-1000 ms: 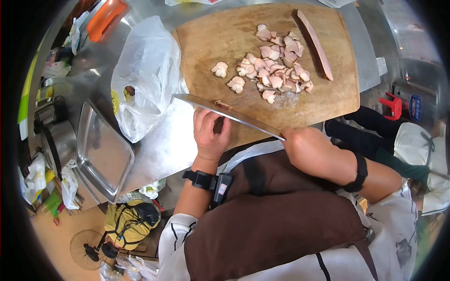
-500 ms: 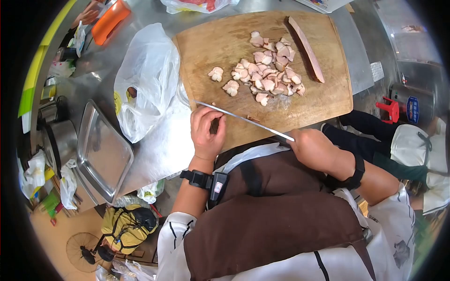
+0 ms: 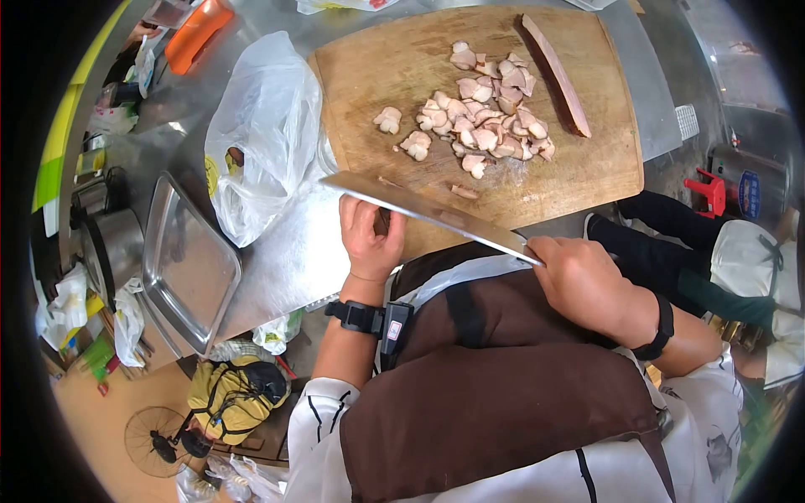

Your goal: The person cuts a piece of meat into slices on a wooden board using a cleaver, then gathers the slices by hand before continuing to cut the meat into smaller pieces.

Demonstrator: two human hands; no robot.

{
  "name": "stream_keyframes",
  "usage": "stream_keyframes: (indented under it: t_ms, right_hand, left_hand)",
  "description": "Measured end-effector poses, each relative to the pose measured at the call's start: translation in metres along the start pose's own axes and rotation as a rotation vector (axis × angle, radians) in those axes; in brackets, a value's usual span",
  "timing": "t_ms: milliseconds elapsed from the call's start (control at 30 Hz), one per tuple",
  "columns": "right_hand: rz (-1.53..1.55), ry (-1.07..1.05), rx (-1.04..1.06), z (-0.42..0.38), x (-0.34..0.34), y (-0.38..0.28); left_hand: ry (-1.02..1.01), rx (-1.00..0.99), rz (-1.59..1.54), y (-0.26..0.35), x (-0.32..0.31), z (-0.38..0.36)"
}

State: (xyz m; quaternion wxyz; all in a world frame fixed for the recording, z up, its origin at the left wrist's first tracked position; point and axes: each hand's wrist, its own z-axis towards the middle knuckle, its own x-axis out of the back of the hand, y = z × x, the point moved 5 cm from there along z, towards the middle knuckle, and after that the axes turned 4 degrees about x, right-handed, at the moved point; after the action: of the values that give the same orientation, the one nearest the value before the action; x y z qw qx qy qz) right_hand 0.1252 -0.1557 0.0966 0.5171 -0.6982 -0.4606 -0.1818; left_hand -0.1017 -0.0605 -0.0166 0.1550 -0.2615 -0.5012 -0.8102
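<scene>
A wide steel blade (image 3: 432,216) has its handle end in my right hand (image 3: 583,285), whose fingers are wrapped round it. It stretches left over the near edge of a wooden cutting board (image 3: 369,84), its broad face partly showing. Under the blade's far end is my left hand (image 3: 369,243), fingers curled at the board's edge; the blade hides its fingertips and whatever they hold. Sliced meat (image 3: 486,126) lies piled mid-board, with a long uncut strip (image 3: 555,75) to its right. A small scrap (image 3: 464,192) lies just beyond the blade.
Left of the board are a plastic bag (image 3: 264,134) and an empty metal tray (image 3: 189,264). An orange object (image 3: 197,35) is at the upper left. A person in a pale apron (image 3: 746,260) stands at the right; another, in yellow (image 3: 226,398), is at the lower left.
The blade has turned from edge-on to show its broad face. My right hand has shifted slightly right and down. A scrap beyond the blade now shows more clearly.
</scene>
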Motion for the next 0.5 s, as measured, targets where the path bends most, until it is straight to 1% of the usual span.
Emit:
stream_keyframes:
  t_ms: [33,133,233,333,500]
  right_hand:
    - [-0.007,-0.014,0.009,-0.002,0.000,-0.001]
    - [-0.013,-0.034,0.021,-0.004,0.003,-0.004]
    - [-0.031,-0.039,0.041,-0.004,0.004,-0.007]
    - [-0.033,-0.044,0.044,-0.002,0.003,-0.008]
    - [-0.047,-0.078,0.021,0.002,0.003,-0.012]
  left_hand:
    - [-0.021,0.014,0.023,-0.003,-0.001,-0.003]
    - [0.013,0.004,0.027,-0.005,-0.001,-0.007]
    - [0.003,-0.049,0.104,0.000,0.001,-0.004]
    - [0.006,-0.003,0.035,-0.006,0.000,-0.007]
    - [0.008,0.021,0.014,-0.005,0.001,-0.004]
